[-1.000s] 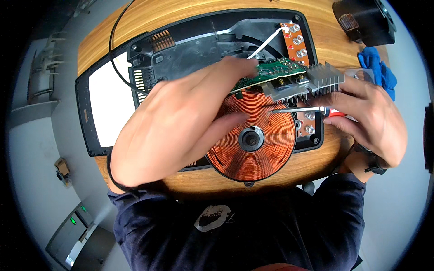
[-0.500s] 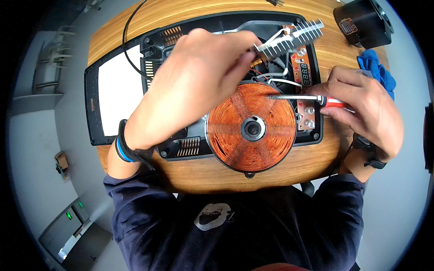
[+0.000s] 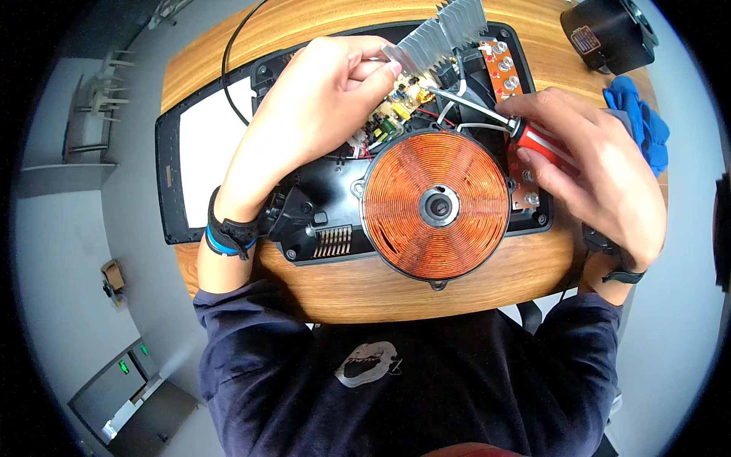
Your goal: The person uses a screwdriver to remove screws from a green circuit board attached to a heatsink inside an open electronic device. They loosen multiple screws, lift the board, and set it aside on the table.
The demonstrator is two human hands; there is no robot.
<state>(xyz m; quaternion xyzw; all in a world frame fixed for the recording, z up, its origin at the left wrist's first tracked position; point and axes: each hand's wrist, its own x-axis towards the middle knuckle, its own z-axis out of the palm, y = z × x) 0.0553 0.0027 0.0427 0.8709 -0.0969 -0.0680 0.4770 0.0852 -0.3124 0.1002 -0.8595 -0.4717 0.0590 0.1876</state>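
Observation:
My left hand (image 3: 327,99) pinches the edge of a circuit board (image 3: 397,113), which is tilted up with its components facing me. A finned metal heat sink (image 3: 434,44) stands out from the board's far side. In my right hand (image 3: 601,164) is a screwdriver (image 3: 544,145) with a red handle. Its metal shaft points left, the tip at the board beside the heat sink; whether it touches is unclear. Nearer to me, a round copper coil (image 3: 403,217) rests over the front edge of an open black housing (image 3: 304,236). White wires run between coil and board.
Along the housing's right side is a narrow board (image 3: 509,76) with buttons. A white panel in a black frame (image 3: 205,175) lies left, with a black cable (image 3: 225,65) crossing it. A black appliance (image 3: 609,38) and blue cloth (image 3: 643,126) are at far right.
My left hand has tilted the board, so its components now show and the heat sink has swung up and left. The screwdriver tip has moved from over the coil up to the board.

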